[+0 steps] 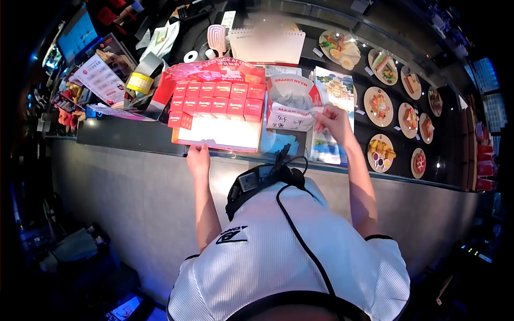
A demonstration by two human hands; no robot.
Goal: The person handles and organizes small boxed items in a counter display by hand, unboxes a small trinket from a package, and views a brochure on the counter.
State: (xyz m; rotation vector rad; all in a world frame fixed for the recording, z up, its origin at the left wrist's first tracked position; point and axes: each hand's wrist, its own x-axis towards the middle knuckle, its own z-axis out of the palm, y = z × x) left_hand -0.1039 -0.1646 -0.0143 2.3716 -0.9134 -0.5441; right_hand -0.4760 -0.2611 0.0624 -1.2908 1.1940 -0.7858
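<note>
A red display box [218, 145] stands at the counter's front, filled at the back with rows of small red boxes [217, 99]; its front part shows a bright white floor. My left hand [198, 159] has its fingers closed on the front edge of this display box, thumb side partly hidden. To the right is a white and red paper box [292, 120] marked MAAN COFFEE, with handwriting on its front and greyish packets inside. My right hand [333, 124] pinches the right front corner of that paper box.
Plates of food [378, 106] sit behind the counter's glass on the right. Printed leaflets [333, 88] lie beside the paper box. A spiral-bound calendar [267, 47] stands behind. At left are a menu sheet [100, 79] and a yellow tape roll [139, 83].
</note>
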